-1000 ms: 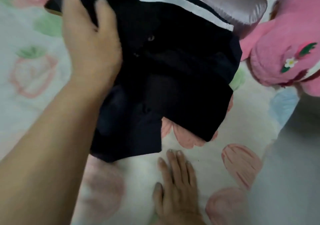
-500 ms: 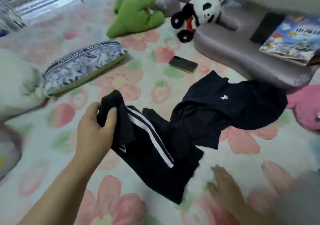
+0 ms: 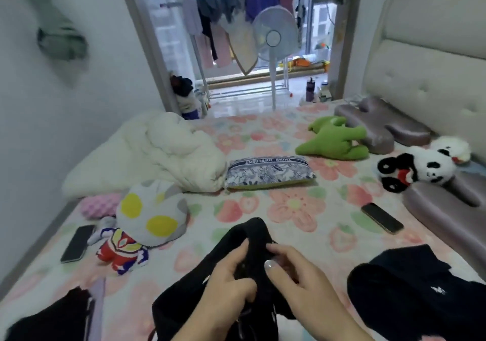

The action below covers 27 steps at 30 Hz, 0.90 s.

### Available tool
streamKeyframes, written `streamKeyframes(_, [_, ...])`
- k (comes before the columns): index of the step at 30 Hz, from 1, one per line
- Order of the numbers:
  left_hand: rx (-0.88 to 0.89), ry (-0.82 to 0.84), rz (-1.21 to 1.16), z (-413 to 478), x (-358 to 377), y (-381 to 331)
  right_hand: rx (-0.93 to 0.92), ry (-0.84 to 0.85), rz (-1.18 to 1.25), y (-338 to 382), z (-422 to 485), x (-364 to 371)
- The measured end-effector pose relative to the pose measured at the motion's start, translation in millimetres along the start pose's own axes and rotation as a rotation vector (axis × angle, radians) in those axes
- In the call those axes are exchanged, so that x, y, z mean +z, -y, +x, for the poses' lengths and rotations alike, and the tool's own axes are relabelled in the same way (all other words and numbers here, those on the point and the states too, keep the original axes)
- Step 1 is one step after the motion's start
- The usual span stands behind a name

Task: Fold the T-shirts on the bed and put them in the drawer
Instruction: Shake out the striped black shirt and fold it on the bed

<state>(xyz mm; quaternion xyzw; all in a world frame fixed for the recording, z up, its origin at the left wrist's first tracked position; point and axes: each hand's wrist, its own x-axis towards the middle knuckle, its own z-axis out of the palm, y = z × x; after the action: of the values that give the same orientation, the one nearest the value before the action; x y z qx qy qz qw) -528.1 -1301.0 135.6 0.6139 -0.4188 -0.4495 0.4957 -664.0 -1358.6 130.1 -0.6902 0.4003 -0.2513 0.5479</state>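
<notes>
A black T-shirt (image 3: 194,292) is bunched up in front of me over the flowered bed sheet (image 3: 297,206). My left hand (image 3: 228,283) grips its fabric from the left, and my right hand (image 3: 297,275) pinches the same bunch from the right, thumbs close together. A second dark navy T-shirt (image 3: 410,296) with a small white logo lies crumpled on the bed at the lower right. Another dark garment (image 3: 60,317) lies at the lower left corner. No drawer is in view.
Two phones lie on the sheet, one at the left (image 3: 77,243), one at the right (image 3: 382,217). Plush toys, a patterned cushion (image 3: 268,171), a white duvet (image 3: 157,154) and purple pillows (image 3: 447,209) crowd the bed. A standing fan (image 3: 274,38) and clothes rack stand beyond.
My view has risen from the sheet to the whole room. My right hand left the sheet and joined the left on the black T-shirt, which is now lifted and bunched between both hands.
</notes>
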Motion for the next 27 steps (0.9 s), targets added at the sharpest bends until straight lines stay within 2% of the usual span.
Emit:
streamKeyframes(3, [0.162,-0.022,0.310,-22,-16,-13,-0.080,0.019,-0.080,40,-8,23])
streamKeyframes(5, [0.280,-0.143,0.409,-31,-30,-28,-0.155,-0.013,-0.120,61,-11,27])
streamKeyframes(6, [0.336,-0.194,0.424,-33,-39,-35,-0.206,-0.014,-0.155,73,-12,26])
streamKeyframes(9, [0.572,-0.261,0.724,-45,-59,-62,-0.411,-0.029,-0.299,112,-7,20])
streamKeyframes(10, [0.587,-0.293,0.743,-49,-64,-70,-0.462,-0.056,-0.327,126,-6,19])
streamKeyframes(12, [0.591,-0.382,0.688,-52,-66,-78,-0.556,-0.151,-0.321,153,-3,14])
streamKeyframes(14, [0.491,-0.449,0.595,-53,-67,-76,-0.645,-0.276,-0.270,180,2,6])
streamKeyframes(17, [0.267,-0.376,0.596,-56,-78,-76,-0.678,-0.465,-0.245,214,12,-17])
streamKeyframes(19, [0.203,-0.389,0.633,-53,-93,-88,-0.663,-0.583,-0.334,225,19,-39])
streamKeyframes(22, [0.184,-0.487,0.560,-49,-123,-119,-0.609,-0.707,-0.587,221,26,-69])
streamKeyframes(24, [0.174,-0.420,0.475,-48,-139,-149,-0.560,-0.636,-0.745,211,28,-80])
streamKeyframes(27, [0.155,-0.302,0.486,-43,-152,-186,-0.426,-0.252,-0.937,191,29,-83])
